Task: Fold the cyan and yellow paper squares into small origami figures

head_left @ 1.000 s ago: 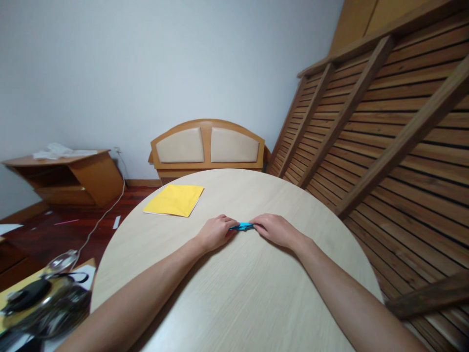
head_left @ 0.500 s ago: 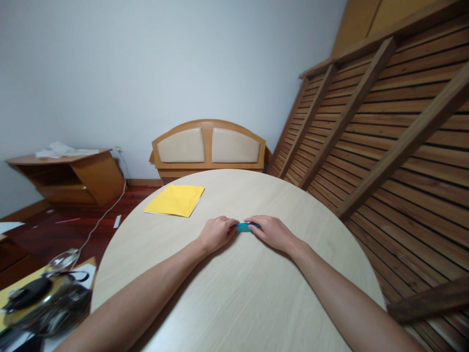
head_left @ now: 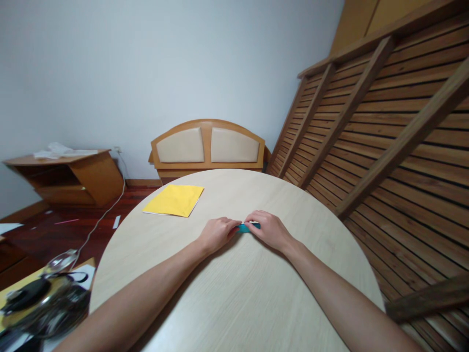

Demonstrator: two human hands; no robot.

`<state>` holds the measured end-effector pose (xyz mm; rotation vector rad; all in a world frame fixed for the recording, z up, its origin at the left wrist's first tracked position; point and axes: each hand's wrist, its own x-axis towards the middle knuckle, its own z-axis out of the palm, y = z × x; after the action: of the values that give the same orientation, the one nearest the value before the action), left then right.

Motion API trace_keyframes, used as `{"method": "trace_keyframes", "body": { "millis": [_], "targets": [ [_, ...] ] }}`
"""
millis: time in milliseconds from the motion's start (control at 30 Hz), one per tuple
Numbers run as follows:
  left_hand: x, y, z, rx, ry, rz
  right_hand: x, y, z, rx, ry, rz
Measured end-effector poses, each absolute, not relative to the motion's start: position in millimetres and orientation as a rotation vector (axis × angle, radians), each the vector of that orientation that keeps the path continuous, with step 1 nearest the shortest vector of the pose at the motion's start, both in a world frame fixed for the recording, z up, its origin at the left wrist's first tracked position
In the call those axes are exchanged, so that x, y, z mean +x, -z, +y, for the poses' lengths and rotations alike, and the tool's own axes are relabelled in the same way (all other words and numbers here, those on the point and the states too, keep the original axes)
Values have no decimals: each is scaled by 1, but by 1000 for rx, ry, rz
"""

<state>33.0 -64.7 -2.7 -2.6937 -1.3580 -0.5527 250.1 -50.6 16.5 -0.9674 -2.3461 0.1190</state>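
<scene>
Between my hands, at the middle of the round table [head_left: 234, 288], is a small flat teal strip [head_left: 244, 228]; its exact kind I cannot make out. My left hand [head_left: 219, 233] closes on its left end, thumb and fingers pinched together. On the other end, my right hand [head_left: 268, 230] grips with curled fingers and the thumb along the near side. Fingers cover parts of the strip. A yellow folded sheet or packet [head_left: 174, 200] with a white underside lies flat on the table, beyond and to the left of my left hand.
Behind the table stands a padded headboard [head_left: 207, 128]. A slatted wooden frame [head_left: 366, 146] leans along the right. To the left are a low cabinet [head_left: 91, 183] with white papers, a cable on the floor, and a cluttered stand holding a lidded pot [head_left: 29, 296].
My right hand has shifted slightly, its fingers lifting a little along the teal strip. My left fingers reach a bit further right over it. The yellow sheet stays put.
</scene>
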Motion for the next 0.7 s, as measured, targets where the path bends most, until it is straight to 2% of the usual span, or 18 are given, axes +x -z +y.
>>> {"method": "trace_keyframes", "body": {
  "millis": [700],
  "targets": [
    [28,3,-60,-2681,576,-1401,265,-11,-42,-1089,-225,-2413]
  ]
}}
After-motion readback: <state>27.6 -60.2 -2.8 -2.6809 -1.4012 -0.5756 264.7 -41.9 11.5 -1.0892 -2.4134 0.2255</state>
